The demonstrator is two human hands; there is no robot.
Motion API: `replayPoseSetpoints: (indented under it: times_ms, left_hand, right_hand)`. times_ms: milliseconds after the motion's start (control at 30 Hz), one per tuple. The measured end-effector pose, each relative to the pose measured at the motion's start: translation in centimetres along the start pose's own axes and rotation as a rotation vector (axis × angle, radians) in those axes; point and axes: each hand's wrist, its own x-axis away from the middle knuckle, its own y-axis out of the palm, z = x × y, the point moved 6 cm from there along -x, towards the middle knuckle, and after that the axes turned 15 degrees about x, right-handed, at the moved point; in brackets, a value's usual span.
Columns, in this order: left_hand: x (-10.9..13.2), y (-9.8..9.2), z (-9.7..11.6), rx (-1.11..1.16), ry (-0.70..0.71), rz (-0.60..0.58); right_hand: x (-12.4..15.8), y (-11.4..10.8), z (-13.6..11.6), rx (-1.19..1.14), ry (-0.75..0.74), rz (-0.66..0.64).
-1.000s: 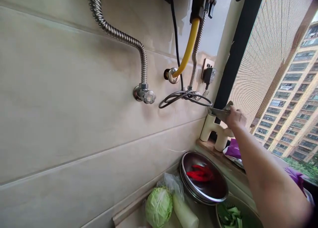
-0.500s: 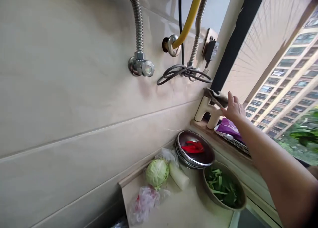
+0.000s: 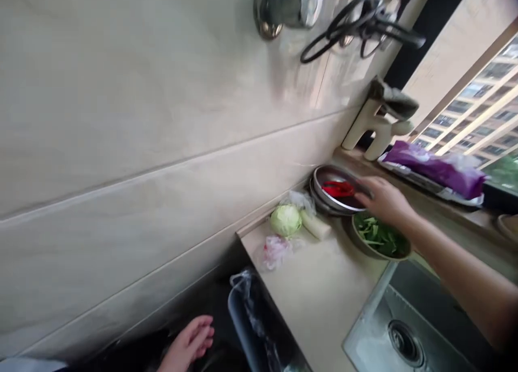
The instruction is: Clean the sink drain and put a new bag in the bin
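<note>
My right hand (image 3: 384, 200) hangs over the rim of a stacked steel bowl (image 3: 335, 169), holding nothing I can see. Red chilies (image 3: 338, 188) lie in that bowl. Just below my hand sits a round bowl of chopped greens (image 3: 380, 237). A grey cloth (image 3: 399, 99) is draped over a cream two-armed holder (image 3: 374, 126). My left hand (image 3: 186, 342) is at the lower edge of the view, fingers loosely curved and empty, next to a bin lined with a plastic bag (image 3: 251, 318). A green cabbage (image 3: 285, 221) and a white radish (image 3: 315, 224) lie nearby.
A crumpled plastic bag (image 3: 277, 252) lies on the pale countertop (image 3: 315, 291). A steel sink (image 3: 404, 329) is below my right forearm. A purple package (image 3: 433, 169) rests on the window ledge. Above are a tiled wall, a chrome valve (image 3: 287, 5) and coiled cable (image 3: 360, 29).
My right hand has let go of the cloth, which stays on the holder, and has moved down over the steel bowl. The view has swung down, bringing my left hand, the bin and sink into sight.
</note>
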Motion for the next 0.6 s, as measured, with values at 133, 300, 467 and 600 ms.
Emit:
replayPoseSetpoints:
  times_ms: [133,300,467,600]
  left_hand:
    - [-1.6,1.6,3.0,-0.186,0.216,-0.230]
    - [-2.1,8.2,6.6,-0.525,0.587,-0.613]
    - [-5.6,12.6,6.8,-0.778,0.696,-0.727]
    - [-9.7,14.1,5.4,-0.826,0.626,-0.721]
  right_hand:
    - [15.0,6.7,-9.7,-0.384,-0.100,-0.305]
    - [32.5,11.1,-20.8,-0.740,0.257,-0.531]
    - [40.1,16.7,-25.6,-0.710,0.692,-0.429]
    - [42.6,20.8,-25.4,-0.683,0.983,-0.286]
